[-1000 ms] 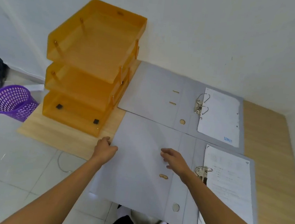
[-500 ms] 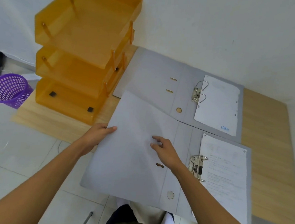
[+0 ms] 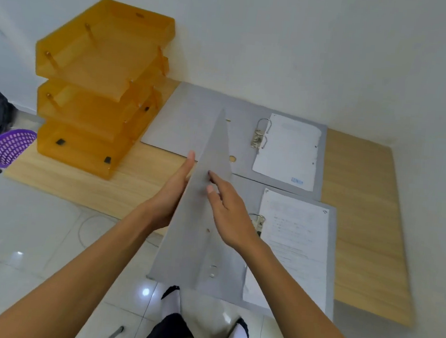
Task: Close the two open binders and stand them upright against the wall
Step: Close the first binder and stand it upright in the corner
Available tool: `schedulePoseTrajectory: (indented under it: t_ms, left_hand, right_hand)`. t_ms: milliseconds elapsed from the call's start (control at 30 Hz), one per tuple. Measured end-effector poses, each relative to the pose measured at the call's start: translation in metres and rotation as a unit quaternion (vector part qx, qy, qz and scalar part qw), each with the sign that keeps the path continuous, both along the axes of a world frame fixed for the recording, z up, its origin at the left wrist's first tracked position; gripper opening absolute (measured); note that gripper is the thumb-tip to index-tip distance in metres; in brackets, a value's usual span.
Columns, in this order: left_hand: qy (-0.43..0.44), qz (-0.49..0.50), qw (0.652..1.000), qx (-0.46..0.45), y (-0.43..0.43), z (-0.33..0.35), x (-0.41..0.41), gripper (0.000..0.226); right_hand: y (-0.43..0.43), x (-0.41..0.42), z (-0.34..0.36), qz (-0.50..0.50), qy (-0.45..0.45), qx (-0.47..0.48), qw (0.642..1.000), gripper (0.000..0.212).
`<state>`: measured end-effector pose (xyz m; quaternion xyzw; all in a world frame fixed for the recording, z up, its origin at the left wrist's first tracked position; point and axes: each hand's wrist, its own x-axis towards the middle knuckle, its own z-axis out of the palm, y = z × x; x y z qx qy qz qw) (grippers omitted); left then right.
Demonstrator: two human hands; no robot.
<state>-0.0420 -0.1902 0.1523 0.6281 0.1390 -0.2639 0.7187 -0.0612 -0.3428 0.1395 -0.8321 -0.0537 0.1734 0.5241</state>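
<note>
Cover [image 3: 190, 247] of near binder [image 3: 330, 259] partly hides left hand [image 3: 169, 194].

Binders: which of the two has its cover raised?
The near binder, its cover tilted up between the left hand and right hand; the far binder lies flat open.

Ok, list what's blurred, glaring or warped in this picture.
Head view: motion blur throughout, so the print on the near paper is unreadable; the table smears along its right edge; bright glare spots on the floor; the wide lens skews the table's edges; light is soft, shadows faint.
</note>
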Motion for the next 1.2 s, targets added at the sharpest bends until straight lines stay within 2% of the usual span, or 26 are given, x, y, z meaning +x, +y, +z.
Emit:
schedulePoseTrajectory:
  t_ms: [200,300,400,533,633,733,900,1067,1200]
  left_hand:
    - [-0.074,-0.058,0.995,0.041,-0.096,-0.019,-0.014,0.070]
    - [-0.106,-0.093,0.983,0.118,-0.121,-0.039,-0.018,0.070]
    - [-0.117,-0.113,0.963,0.214,-0.141,-0.066,-0.020,0.076]
    - [-0.133,-0.162,0.911,0.355,-0.151,-0.094,-0.038,0.078]
    - [-0.112,-0.173,0.882,0.424,-0.155,-0.113,-0.048,0.085]
    - [-0.102,-0.158,0.880,0.437,-0.158,-0.118,-0.053,0.087]
    - [-0.021,-0.068,0.940,0.334,-0.156,-0.123,-0.058,0.105]
    - [0.019,-0.052,0.928,0.369,-0.164,-0.129,-0.071,0.089]
    - [0.020,-0.073,0.916,0.393,-0.166,-0.131,-0.075,0.088]
  right_hand:
    - [-0.073,-0.032,0.024,-0.071,0.009,0.086,0.994,0.062]
    - [-0.102,-0.043,0.034,-0.082,0.011,0.120,0.989,0.057]
    - [-0.135,-0.054,0.035,-0.113,0.005,0.116,0.987,0.049]
    - [-0.174,-0.059,0.018,-0.174,-0.007,0.051,0.983,0.093]
    - [-0.205,-0.059,-0.008,-0.212,-0.002,-0.016,0.977,0.100]
    - [-0.231,-0.066,-0.036,-0.225,0.033,-0.069,0.971,0.095]
    - [-0.266,-0.074,-0.077,-0.255,0.096,-0.100,0.957,0.080]
    - [-0.273,-0.081,-0.102,-0.223,0.134,-0.144,0.955,0.072]
    - [-0.258,-0.078,-0.114,-0.150,0.102,-0.285,0.941,0.077]
